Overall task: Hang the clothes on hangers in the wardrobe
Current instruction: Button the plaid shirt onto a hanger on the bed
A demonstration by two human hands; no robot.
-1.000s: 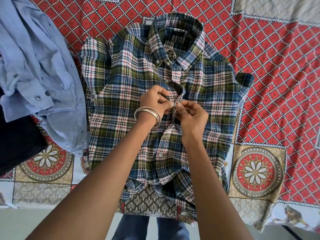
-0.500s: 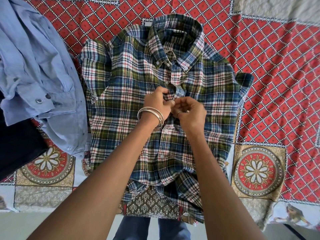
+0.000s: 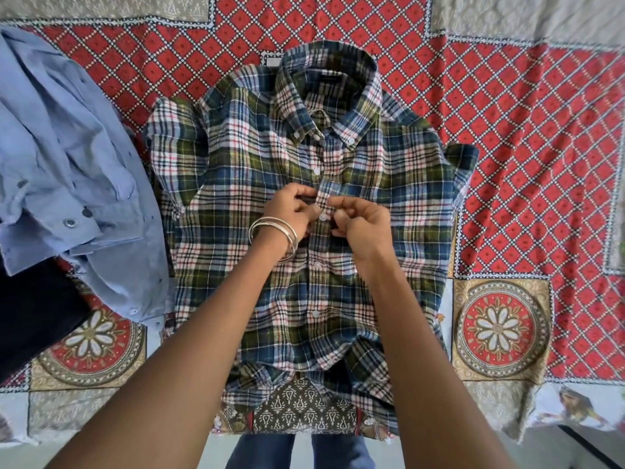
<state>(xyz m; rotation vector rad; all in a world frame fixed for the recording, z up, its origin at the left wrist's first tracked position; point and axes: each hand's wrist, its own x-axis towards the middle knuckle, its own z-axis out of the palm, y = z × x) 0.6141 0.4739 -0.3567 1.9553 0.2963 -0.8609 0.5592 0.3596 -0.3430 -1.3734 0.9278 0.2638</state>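
A plaid shirt (image 3: 257,170) in blue, green, white and red lies front-up on the bed, collar away from me. Both hands work at its button placket near mid-chest. My left hand (image 3: 292,211), with silver bangles on the wrist, pinches the left edge of the placket. Its fingers are curled beside a white button (image 3: 323,217). My right hand (image 3: 360,220) pinches the right edge of the placket just right of that button. The buttons above and below it look fastened. No hanger or wardrobe is in view.
A red patterned bedspread (image 3: 507,130) covers the bed. A crumpled light blue shirt (image 3: 67,157) lies at the left beside the plaid one. A dark garment (image 3: 30,319) lies under it at the left edge. The bed's front edge and my legs (image 3: 297,451) are at the bottom.
The placket gap at mid-chest has closed and a white button now shows between my hands. Both hands have shifted slightly down the placket. The camera has tilted a little.
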